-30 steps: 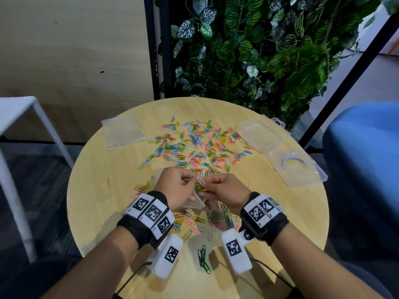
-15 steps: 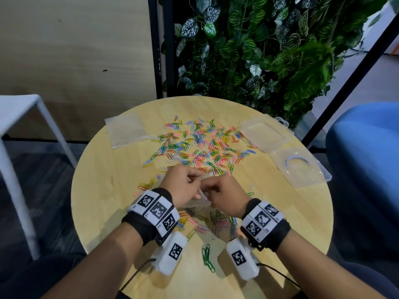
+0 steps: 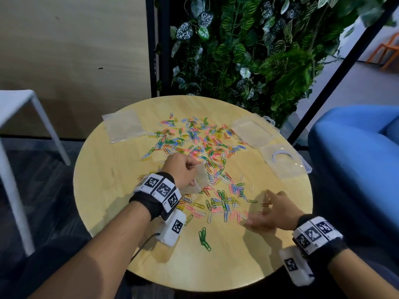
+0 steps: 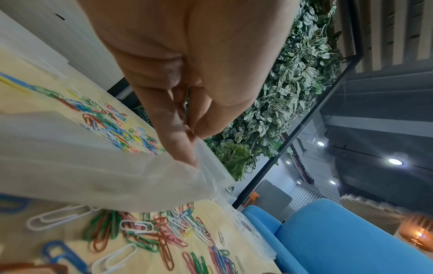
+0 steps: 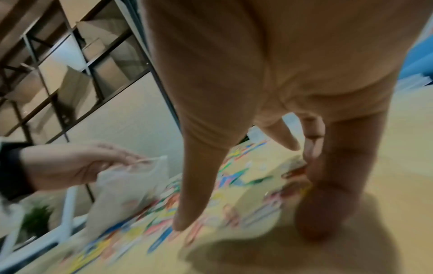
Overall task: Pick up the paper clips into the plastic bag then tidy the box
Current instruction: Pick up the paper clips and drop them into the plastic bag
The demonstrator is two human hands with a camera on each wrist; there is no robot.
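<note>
Several coloured paper clips (image 3: 198, 145) lie scattered over the round wooden table (image 3: 108, 180), with a second cluster (image 3: 224, 201) nearer me. My left hand (image 3: 183, 171) pinches the mouth of a small clear plastic bag (image 3: 199, 176) and holds it just above the clips; in the left wrist view the bag (image 4: 105, 163) hangs from my fingertips (image 4: 187, 148). My right hand (image 3: 269, 210) is spread flat and low over the table at the right of the near cluster, fingers straight, holding nothing. The clear plastic box (image 3: 282, 160) lies open at the right.
A second clear bag (image 3: 123, 126) lies flat at the table's far left. A few green clips (image 3: 204, 238) sit alone near the front. A blue chair (image 3: 356, 169) stands right, a white stool (image 3: 19, 104) left, a plant wall behind.
My right hand has left the bag and swung right and toward me, opening flat over the near clips. The left hand keeps its pinch on the bag.
</note>
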